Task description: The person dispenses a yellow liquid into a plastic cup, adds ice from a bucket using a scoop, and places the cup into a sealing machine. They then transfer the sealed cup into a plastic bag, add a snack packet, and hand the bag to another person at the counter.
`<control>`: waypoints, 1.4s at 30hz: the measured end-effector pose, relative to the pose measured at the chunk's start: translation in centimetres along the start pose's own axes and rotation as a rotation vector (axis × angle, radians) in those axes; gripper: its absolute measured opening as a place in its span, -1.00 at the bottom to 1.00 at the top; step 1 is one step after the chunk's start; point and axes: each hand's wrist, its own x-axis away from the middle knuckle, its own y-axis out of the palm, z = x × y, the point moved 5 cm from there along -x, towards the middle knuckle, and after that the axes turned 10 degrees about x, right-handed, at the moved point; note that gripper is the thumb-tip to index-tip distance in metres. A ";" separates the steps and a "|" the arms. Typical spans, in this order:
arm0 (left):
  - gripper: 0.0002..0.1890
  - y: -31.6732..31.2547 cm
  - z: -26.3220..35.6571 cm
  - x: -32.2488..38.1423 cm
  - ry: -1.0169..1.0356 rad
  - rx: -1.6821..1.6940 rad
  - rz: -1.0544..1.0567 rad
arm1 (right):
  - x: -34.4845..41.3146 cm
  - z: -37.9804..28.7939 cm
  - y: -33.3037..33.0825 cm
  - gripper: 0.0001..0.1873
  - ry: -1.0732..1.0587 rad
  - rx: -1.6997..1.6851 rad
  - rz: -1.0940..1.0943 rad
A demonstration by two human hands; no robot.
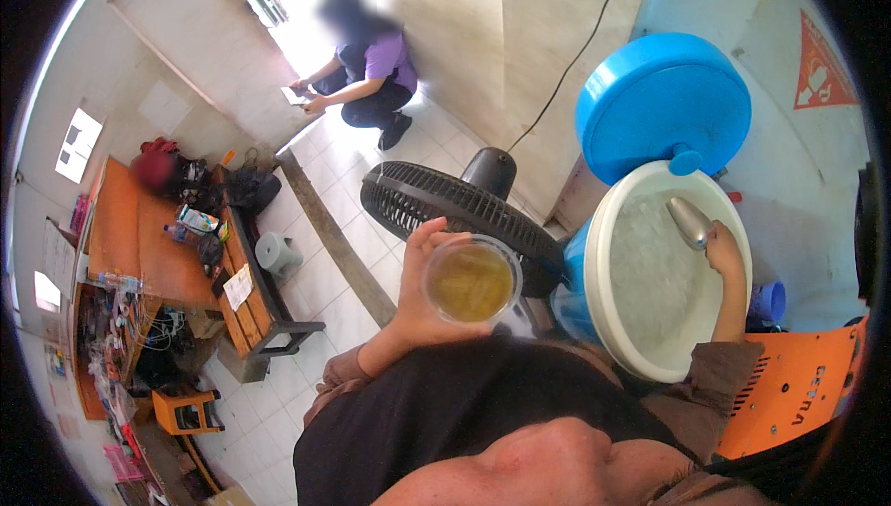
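Note:
My left hand (411, 297) grips a clear plastic cup (473, 280) from its side, with yellowish liquid in it. To the right, my right hand (724, 252) holds a metal ice scoop (689, 222) by its handle. The scoop is inside a white-lined bucket (602, 283) with a blue outer wall, over a mass of ice (651, 269). A round blue lid (668, 109) leans up behind the bucket's far rim.
A black fan (459, 213) stands just beyond the cup. Farther off, a person (372, 67) squats by the bright doorway holding a flat object. A wooden bench (243, 304) and cluttered desk (153, 241) are at left; an orange machine panel (793, 387) is at right.

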 end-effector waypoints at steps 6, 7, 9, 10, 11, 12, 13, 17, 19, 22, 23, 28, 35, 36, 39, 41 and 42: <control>0.21 -0.1 -0.3 -0.5 -0.019 -0.181 0.019 | 0.8 1.6 -3.1 -0.66 0.015 0.175 0.186; 0.21 -0.1 -0.6 -0.8 -0.034 -0.127 0.019 | 2.6 0.7 -4.9 -0.64 0.104 0.221 0.170; 0.20 0.5 -0.9 -0.6 -0.042 -0.040 0.042 | 3.5 1.9 -5.6 -0.64 0.184 0.302 0.164; 0.20 0.8 -0.8 -0.6 -0.044 -0.021 0.068 | 3.2 2.6 -5.0 -0.65 0.175 0.339 0.170; 0.20 1.2 -1.0 -0.7 -0.051 -0.006 0.057 | 3.2 3.7 -4.6 -0.68 0.193 0.334 0.063; 0.20 1.5 -0.9 -0.7 -0.052 0.000 0.055 | 3.4 3.5 -4.6 -0.70 0.198 0.321 -0.040; 0.19 1.8 -0.9 -1.0 -0.052 0.012 0.048 | 3.8 3.6 -4.5 -0.73 0.209 0.306 -0.141; 0.20 2.7 -1.0 -1.8 -0.084 0.018 0.001 | 3.6 3.3 -3.2 -0.81 0.108 0.450 -0.271; 0.20 2.7 -1.0 -1.8 -0.068 0.011 -0.018 | 2.9 3.3 -1.8 -0.85 0.041 0.522 -0.336; 0.21 2.5 -0.9 -1.7 -0.051 0.020 -0.020 | 0.4 4.5 1.8 -0.87 0.117 0.245 -0.368; 0.21 2.6 -1.0 -1.9 -0.048 0.035 -0.023 | -1.0 5.7 4.1 -0.88 0.091 0.348 -0.463; 0.17 1.8 -1.3 -1.9 -0.025 0.102 -0.003 | -3.3 8.4 8.4 -0.84 0.528 -0.533 -0.525; 0.16 1.5 -1.0 -1.6 -0.038 0.070 -0.010 | -3.2 -1.3 -1.4 -0.85 0.106 0.404 -0.576; 0.16 1.5 -1.1 -1.6 -0.038 0.066 -0.019 | -3.1 -1.8 -2.0 -0.85 0.107 0.476 -0.646; 0.15 1.4 -1.4 -1.5 -0.062 0.089 0.006 | -7.2 0.7 1.5 -0.83 0.135 0.456 -0.736; 0.15 1.0 -1.6 -1.2 -0.064 0.092 0.024 | -9.6 1.5 4.9 -0.82 0.175 0.350 -0.702; 0.15 0.8 -1.6 -1.2 -0.060 0.094 0.033 | -9.7 1.3 5.5 -0.82 0.208 0.286 -0.654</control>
